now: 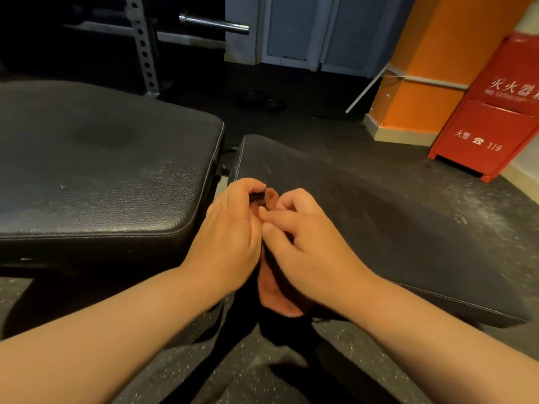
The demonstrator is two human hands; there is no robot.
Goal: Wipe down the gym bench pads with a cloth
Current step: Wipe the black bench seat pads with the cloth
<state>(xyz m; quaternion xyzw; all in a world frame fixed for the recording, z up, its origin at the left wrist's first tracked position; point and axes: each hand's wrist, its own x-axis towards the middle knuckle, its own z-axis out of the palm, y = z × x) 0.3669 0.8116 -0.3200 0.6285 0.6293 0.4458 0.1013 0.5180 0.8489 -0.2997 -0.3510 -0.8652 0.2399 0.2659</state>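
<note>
Rust-orange cloth (277, 298) sits bunched between both hands, held in the air just above the near edge of the 2 black pads, close to the gap between them. The left hand (230, 228) curls its fingers over the top fold; the right hand (306, 243) pinches the fabric with fingertips and thumb, and a tail hangs down below the wrists.

This looks like the folding or gathering step before any wiping. It would go best if the cloth were folded into a flat pad with a clean face outward, so a whole palm can press it down; then long overlapping strokes along the broad pad (102, 170), then the narrower pad (379, 214), with the stitched edges and the gap taken last. A loose bunch would only skid over the grained vinyl.

For containers, only 1 shows: a red fire-extinguisher box (490, 126) against the orange wall; it stands closed, so its contents cannot be told.
</note>
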